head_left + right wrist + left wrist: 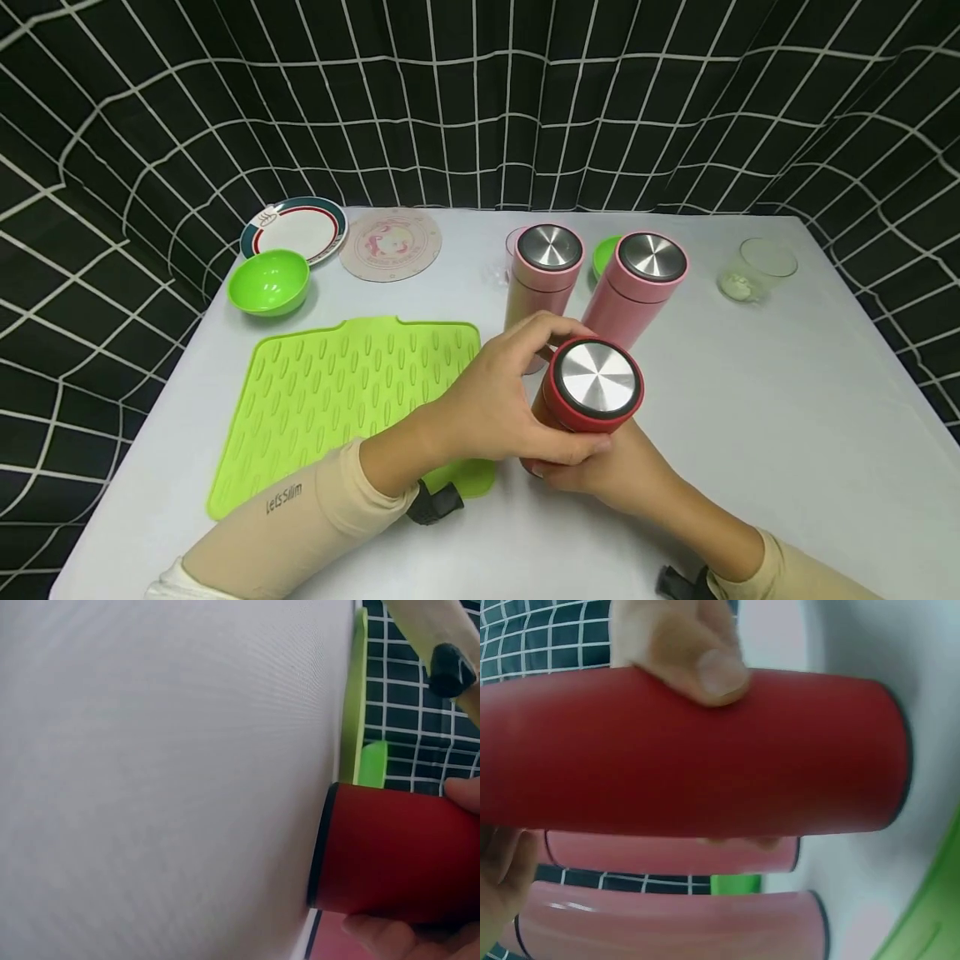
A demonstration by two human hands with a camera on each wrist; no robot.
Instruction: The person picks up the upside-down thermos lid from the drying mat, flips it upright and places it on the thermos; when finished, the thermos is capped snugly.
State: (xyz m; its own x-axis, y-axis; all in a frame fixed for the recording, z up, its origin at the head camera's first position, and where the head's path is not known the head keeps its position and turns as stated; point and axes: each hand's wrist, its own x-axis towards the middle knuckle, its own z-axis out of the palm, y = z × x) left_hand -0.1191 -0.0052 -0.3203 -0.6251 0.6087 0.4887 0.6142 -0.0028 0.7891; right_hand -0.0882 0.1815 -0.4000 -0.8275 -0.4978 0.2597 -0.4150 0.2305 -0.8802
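A red thermos [561, 402] with a brushed steel lid top [598, 377] stands near the middle of the table, held by both hands. The left hand [483, 408] grips it near the lid, thumb in front and fingers behind. Lower down, the right hand [626, 471] grips the body; its thumb presses the red side [682, 750] in the left wrist view. In the right wrist view the thermos's black base rim [322, 847] is right at the tabletop. Just behind are two pink thermoses, the left one [543, 279] and the right one [633, 292], both with steel-topped lids.
Left of the hands lies a green drying mat [352, 383], partly under the left forearm. Beyond it are a green bowl [268, 287], a rimmed plate [300, 229] and a round pink-patterned mat [392, 244]. A clear glass [761, 267] lies at the back right. Another green item [603, 254] shows behind the pink thermoses.
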